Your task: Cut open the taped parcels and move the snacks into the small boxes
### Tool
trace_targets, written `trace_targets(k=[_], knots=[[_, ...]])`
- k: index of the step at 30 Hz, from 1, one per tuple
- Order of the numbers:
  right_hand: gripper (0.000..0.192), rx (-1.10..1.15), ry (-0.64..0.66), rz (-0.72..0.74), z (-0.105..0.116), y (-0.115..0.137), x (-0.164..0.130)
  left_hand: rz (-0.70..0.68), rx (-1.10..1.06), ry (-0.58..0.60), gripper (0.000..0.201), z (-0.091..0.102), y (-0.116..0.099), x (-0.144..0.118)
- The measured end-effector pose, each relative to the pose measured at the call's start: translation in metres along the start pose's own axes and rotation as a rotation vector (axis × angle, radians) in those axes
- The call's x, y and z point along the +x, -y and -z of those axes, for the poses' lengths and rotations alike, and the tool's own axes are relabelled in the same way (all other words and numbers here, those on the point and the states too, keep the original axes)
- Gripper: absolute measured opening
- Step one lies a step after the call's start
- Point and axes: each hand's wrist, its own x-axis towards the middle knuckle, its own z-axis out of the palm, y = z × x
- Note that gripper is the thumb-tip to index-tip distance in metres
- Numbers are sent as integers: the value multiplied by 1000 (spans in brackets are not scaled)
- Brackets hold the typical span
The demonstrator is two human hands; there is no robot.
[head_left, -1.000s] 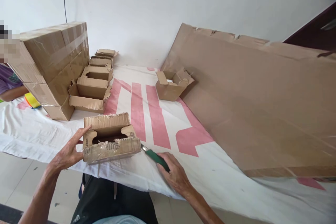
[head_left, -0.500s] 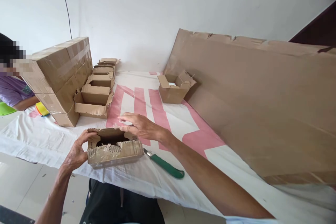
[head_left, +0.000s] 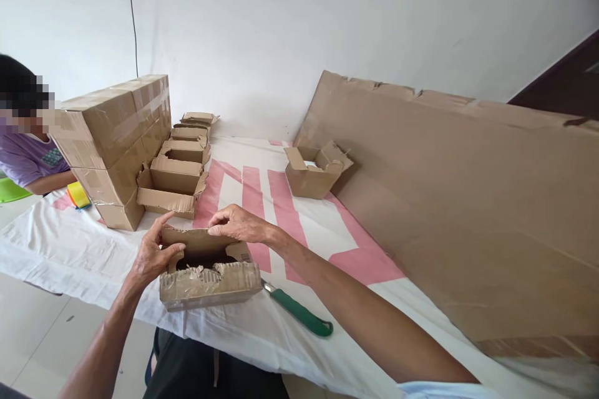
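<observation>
Box in hand: we see a small open carton [head_left: 208,268] at the table's near edge, top flaps up, front edge ragged with tape.
Left hand [head_left: 152,255]: clamped on the carton's left flap.
Right hand [head_left: 238,224]: fingers pinch the rear flap.
Done: we count several open cartons [head_left: 175,177] lined up beyond.
Left: flaps not folded shut.
Knife [head_left: 299,310]: lies untouched, just right of the carton.

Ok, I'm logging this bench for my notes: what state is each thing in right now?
Small torn cardboard box: open on top, gripped by left hand and right hand.
Green-handled knife: lying loose on the white cloth.
Row of small brown boxes: flaps open.
Lone small carton: open.
Stacked large cartons: taped shut.
</observation>
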Motion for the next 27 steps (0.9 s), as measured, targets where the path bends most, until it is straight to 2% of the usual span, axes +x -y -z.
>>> trace_targets(k=[3,7,11,15,19,27], knots=[[26,49,-19,-13,0,2,5,-5,114,29,55,2,-7,12],[25,68,-44,5,-3,-1,8,51,233,172,32,6,-19,25],[27,77,-61,13,-4,-3,7,1,429,286,17,5,-38,36],[26,75,-67,18,-5,-1,7,-45,600,376,10,-5,-58,47],[25,82,-90,14,-6,-3,11,-74,693,453,6,-14,-65,54],[25,39,-75,-19,-2,-7,21,-82,697,458,14,-19,-68,56]])
